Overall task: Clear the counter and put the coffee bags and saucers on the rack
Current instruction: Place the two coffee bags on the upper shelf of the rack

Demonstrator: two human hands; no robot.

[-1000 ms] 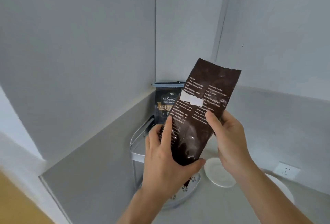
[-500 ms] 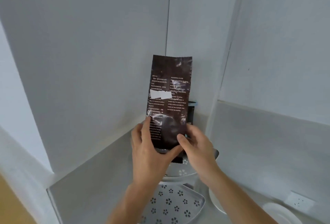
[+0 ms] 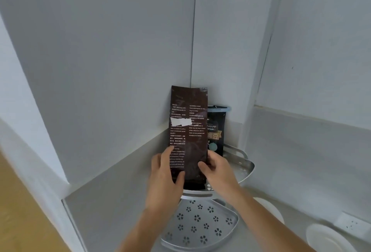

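Note:
A tall dark brown coffee bag [image 3: 188,123] stands upright on the upper shelf of a white corner rack [image 3: 244,164]. My left hand [image 3: 165,173] grips its lower left side and my right hand [image 3: 217,168] grips its lower right side. Behind it on the same shelf stands a black coffee bag [image 3: 216,131] with a blue clip on top. The rack's lower shelf [image 3: 198,223], perforated with flower holes, holds nothing. Two white saucers lie on the counter at the right: one saucer [image 3: 270,208] partly behind my right forearm, another saucer [image 3: 326,238] nearer the frame's lower right.
The rack sits in the corner where grey walls meet, on a grey counter [image 3: 112,197]. A white wall socket [image 3: 350,224] is set low on the right wall. The counter's left edge borders a yellow-brown floor [image 3: 24,211].
Both hands carried the brown bag from over the counter into the corner and lowered it onto the rack's upper shelf, upright in front of the black bag.

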